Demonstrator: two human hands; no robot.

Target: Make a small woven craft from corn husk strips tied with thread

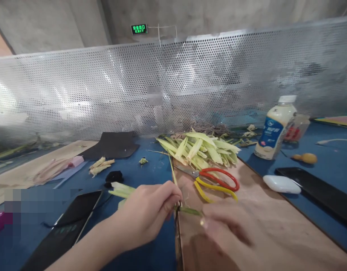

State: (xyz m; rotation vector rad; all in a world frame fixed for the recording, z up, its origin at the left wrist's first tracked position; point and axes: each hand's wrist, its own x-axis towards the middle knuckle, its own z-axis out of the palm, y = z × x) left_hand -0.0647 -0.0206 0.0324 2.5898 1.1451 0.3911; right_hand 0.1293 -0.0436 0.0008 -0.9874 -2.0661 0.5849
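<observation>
My left hand [150,210] is closed in a pinch on a pale green corn husk [121,189], whose wide end sticks out to the left. A narrow green husk strip [190,211] runs from those fingers to my right hand [235,229], which is slightly blurred and grips its other end. Dark thread or cord seems to wrap the husk by my left fingertips, though the fingers partly hide it. Just beyond the hands lie scissors [219,176] with one red and one yellow handle. Behind them is a heap of pale green corn husks [203,145].
A brown board [263,210] lies on the blue table [150,165]. Phones [74,210] lie left and right, with a white case [282,184] and a bottle [273,130] at right. Black sheet [111,145] and husk bundle [101,166] stand left. Perforated metal panel [77,86] closes the back.
</observation>
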